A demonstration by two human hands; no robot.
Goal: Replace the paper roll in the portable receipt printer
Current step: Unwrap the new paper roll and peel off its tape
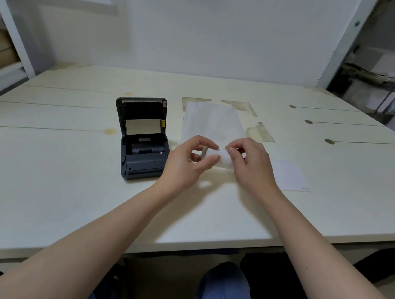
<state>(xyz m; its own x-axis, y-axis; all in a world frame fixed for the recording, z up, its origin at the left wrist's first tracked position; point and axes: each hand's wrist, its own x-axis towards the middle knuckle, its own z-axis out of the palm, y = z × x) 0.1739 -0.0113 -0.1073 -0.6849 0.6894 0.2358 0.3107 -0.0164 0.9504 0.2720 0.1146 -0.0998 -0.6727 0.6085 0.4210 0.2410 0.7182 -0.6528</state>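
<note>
The dark grey portable receipt printer [144, 144] stands on the table left of centre, its lid tipped up and the paper bay showing no roll. Just right of it, a little above the table, I hold a white paper roll [218, 158] between both hands. My left hand [188, 163] grips the roll's left end with thumb and fingers. My right hand [250, 164] covers the right end, its thumb and forefinger pinching at the top of the roll.
A long white paper strip or bag [209, 124] lies flat behind my hands. A white card [290, 175] lies to the right. The pale table [45, 170] has slots and stains at the far right. My knees show below the front edge.
</note>
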